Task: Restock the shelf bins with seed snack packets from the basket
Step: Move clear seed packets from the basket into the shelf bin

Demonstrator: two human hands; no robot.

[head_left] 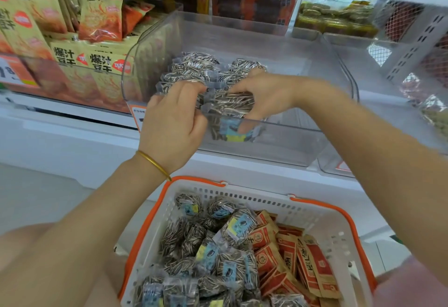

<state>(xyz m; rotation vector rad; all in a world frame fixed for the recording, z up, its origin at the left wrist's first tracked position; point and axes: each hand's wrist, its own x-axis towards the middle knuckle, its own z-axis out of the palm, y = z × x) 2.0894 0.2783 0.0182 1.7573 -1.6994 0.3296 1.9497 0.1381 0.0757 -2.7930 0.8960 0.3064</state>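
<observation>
Many seed packets (208,253): in the basket (322,222), below the clear bin (278,137).
Left hand (169,125): at bin front, grip pinching the held bundle (230,105).
Right hand (264,96): inside bin, grip curled round same bundle.
Handling: likely light, soft, slick film; take by the bulk.
Bin rear: stacked packets (194,67).

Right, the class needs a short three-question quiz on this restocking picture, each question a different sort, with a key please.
1. True or false: the left hand and the right hand both grip seed packets at the clear bin.
2. In the basket, the red packets lie: A) left of the striped seed packets there, B) right of them, C) outside the basket.
3. Fill in: the gold bracelet sits on the ___ wrist.
Key: 1 true; 2 B; 3 left.
</observation>
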